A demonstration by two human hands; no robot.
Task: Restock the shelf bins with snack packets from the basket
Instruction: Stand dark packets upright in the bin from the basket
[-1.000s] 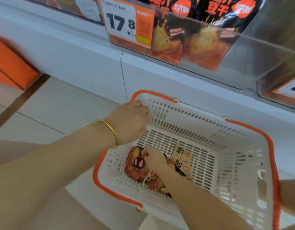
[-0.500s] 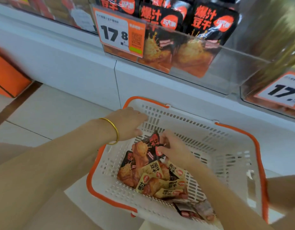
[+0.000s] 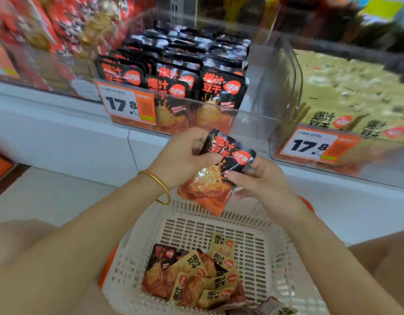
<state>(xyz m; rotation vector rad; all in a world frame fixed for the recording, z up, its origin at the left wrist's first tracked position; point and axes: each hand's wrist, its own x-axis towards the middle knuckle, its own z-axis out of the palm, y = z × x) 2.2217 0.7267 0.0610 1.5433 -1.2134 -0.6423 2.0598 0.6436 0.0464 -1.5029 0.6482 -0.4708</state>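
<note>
Head view is showing, nearest and below the hands, the white basket (image 3: 276, 258) holding a loose pile of yellow and black tofu-snack packets (image 3: 196, 278). Above it, the left hand (image 3: 182, 160) and right hand (image 3: 260, 180) are both pinching one black-and-orange packet (image 3: 219, 169), thumbs on its face, fingers curled behind. It is looking light, soft and glossy, probably slippery, so gripping the flat sealed edges seems wisest. Just beyond the hands, the clear bin (image 3: 264, 92) is standing part-filled with upright matching packets (image 3: 173, 71).
</note>
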